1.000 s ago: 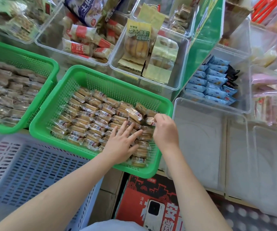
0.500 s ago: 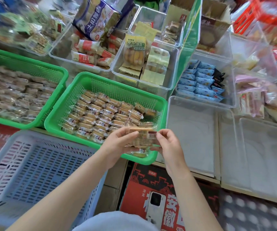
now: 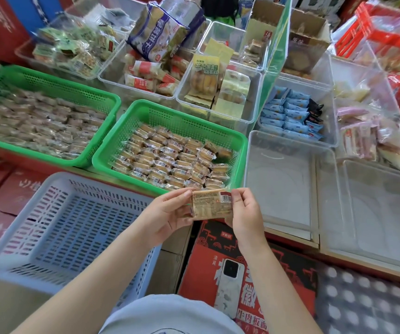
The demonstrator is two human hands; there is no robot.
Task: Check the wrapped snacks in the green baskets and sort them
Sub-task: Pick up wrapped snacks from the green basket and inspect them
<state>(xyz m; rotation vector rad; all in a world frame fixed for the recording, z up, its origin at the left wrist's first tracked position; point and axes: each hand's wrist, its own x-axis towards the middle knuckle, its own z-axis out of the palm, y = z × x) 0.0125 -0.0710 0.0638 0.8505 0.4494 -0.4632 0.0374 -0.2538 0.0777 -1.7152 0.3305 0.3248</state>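
A wrapped snack [image 3: 211, 204] in clear film with a printed label is held up in front of me, just below the near rim of the middle green basket [image 3: 179, 112]. My left hand [image 3: 167, 215] pinches its left end and my right hand [image 3: 243, 214] pinches its right end. That basket holds several rows of the same brown wrapped snacks [image 3: 170, 157]. A second green basket [image 3: 49, 80] to the left is filled with several similar wrapped snacks [image 3: 40, 124].
A pale blue slotted basket [image 3: 73, 227] stands at the near left. Clear plastic bins [image 3: 288, 179] lie to the right, others behind hold assorted packets. A phone [image 3: 229, 288] lies on a red carton [image 3: 266, 273] near my lap.
Both hands lifted one snack out of the middle green basket and drew it toward me. The view has pulled back and tilted up a little.
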